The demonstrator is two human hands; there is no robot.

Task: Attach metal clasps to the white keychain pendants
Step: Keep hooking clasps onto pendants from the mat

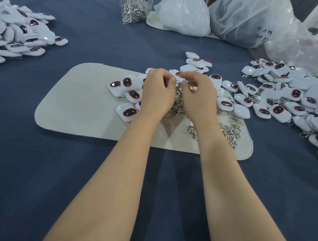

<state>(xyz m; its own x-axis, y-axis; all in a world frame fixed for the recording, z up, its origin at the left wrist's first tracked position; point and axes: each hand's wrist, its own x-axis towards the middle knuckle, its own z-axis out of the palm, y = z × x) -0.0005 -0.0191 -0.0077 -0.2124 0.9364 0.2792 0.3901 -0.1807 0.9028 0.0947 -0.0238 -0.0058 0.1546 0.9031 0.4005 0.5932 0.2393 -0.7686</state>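
Above a pale felt mat (74, 106), my left hand (158, 92) and my right hand (198, 96) meet fingertip to fingertip. Between them they pinch a white pendant with a metal clasp ring (178, 78); most of that piece is hidden by my fingers. Loose white pendants with dark red-rimmed faces (128, 83) lie on the mat left of my hands. A heap of metal clasps (229, 131) lies on the mat under and to the right of my right wrist.
A big pile of pendants with clasps (285, 99) spreads at the right. Another pendant pile (22, 34) sits far left. At the back stand a clear bag of clasps (134, 7) and white plastic bags (185, 15). A blue cloth (44, 170) covers the table.
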